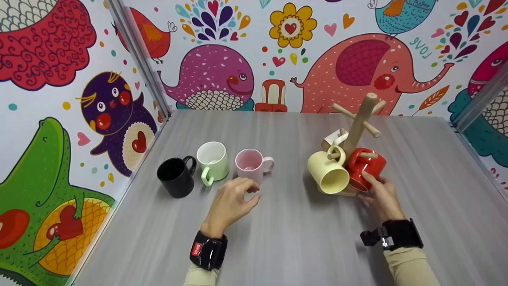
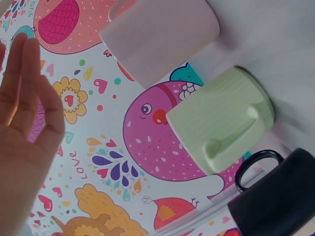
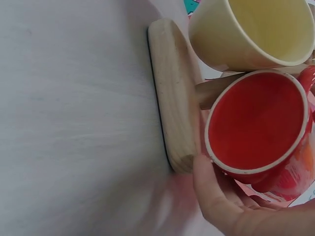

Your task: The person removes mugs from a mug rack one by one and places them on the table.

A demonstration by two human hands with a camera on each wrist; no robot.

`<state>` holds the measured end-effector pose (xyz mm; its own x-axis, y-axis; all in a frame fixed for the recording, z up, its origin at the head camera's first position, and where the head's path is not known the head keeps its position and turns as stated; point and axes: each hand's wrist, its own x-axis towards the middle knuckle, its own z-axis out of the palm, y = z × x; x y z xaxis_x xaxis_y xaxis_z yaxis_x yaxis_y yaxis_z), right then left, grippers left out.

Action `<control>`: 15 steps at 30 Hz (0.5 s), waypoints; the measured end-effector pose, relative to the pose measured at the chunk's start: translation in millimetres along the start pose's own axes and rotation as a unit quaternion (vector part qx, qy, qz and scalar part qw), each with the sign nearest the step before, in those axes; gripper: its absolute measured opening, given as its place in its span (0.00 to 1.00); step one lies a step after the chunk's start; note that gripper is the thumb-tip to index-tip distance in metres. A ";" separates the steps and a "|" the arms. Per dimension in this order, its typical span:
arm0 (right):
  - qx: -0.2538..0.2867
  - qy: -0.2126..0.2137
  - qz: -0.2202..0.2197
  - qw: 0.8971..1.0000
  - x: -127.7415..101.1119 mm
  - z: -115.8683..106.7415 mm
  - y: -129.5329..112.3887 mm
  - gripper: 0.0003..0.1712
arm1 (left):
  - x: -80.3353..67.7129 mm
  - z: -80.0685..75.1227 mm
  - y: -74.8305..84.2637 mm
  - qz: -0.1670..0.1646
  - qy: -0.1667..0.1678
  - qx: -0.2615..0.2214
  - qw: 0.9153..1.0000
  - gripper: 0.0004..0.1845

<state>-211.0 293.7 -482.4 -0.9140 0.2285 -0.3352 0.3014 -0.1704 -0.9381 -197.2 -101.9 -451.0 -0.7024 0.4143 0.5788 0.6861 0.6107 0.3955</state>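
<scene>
Three mugs hang on the wooden rack (image 1: 357, 127); right hand (image 1: 381, 196) apparently holds its red mug (image 1: 365, 167). Three mugs stand left of it, the pink mug (image 1: 251, 163) nearest the loosely curled, empty left hand (image 1: 232, 204).

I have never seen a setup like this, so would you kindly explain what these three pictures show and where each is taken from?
There is no machine here: a person works with two bare hands and wears three cameras. The wide picture comes from a camera on the head, looking down at a grey table. The other two come from cameras strapped to each wrist.

On the table stand a black mug, a green mug and a pink mug. To the right is a wooden mug tree with a yellow mug, a red mug and a white mug hanging on its pegs.

The left hand hovers just before the pink mug, fingers loose, holding nothing. The right hand has its fingers on the red mug, with the thumb at its rim.
</scene>
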 end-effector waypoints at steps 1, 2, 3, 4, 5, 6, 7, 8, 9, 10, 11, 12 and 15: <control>0.002 -0.002 0.000 1.000 0.5 0.3 0.1 0.50 | -0.4 0.0 0.4 -0.002 -0.001 0.000 1.000 0.07; 0.005 -0.004 0.000 1.000 1.0 0.8 0.1 0.50 | -1.1 0.5 0.5 -0.003 -0.003 0.000 1.000 0.07; 0.007 -0.005 0.000 1.000 1.5 1.3 0.1 0.49 | -1.8 1.0 0.8 -0.005 -0.006 0.000 1.000 0.07; 0.010 -0.005 0.001 1.000 1.8 2.1 0.1 0.49 | -2.4 1.7 0.9 -0.007 -0.009 0.001 1.000 0.07; 0.013 -0.003 0.002 1.000 2.3 2.9 0.3 0.49 | -2.9 2.1 1.2 -0.009 -0.013 0.003 1.000 0.08; 0.016 -0.003 0.002 1.000 2.7 3.7 0.4 0.49 | -3.5 2.6 1.3 -0.012 -0.017 0.006 1.000 0.08; 0.020 -0.003 0.003 1.000 3.2 4.5 0.5 0.49 | -3.8 3.0 1.8 -0.015 -0.022 0.009 1.000 0.07; 0.024 -0.001 0.004 1.000 3.7 5.2 0.5 0.49 | -4.1 3.6 2.2 -0.018 -0.028 0.015 0.999 0.07; 0.028 0.001 0.005 1.000 4.2 5.9 0.5 0.49 | -4.3 4.2 2.8 -0.021 -0.035 0.020 0.999 0.07; 0.031 0.004 0.005 0.999 4.4 6.6 0.3 0.49 | -4.5 5.1 3.5 -0.024 -0.044 0.024 0.998 0.06; 0.036 0.006 0.005 0.999 4.8 7.2 0.0 0.49 | -4.8 5.9 4.2 -0.026 -0.054 0.029 0.998 0.06; 0.041 0.007 0.005 0.999 4.9 7.8 -0.3 0.48 | -5.1 7.0 4.9 -0.029 -0.063 0.034 0.997 0.06; 0.052 0.009 0.004 0.999 5.4 9.2 -1.3 0.48 | -5.5 9.6 7.8 -0.030 -0.084 0.045 0.995 0.05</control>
<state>-218.9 286.3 -482.1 -0.9064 0.2428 -0.3456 0.2786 -0.2715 -0.9213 -189.8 -93.0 -458.0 -0.7681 0.4787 0.4252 0.6282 0.6919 0.3558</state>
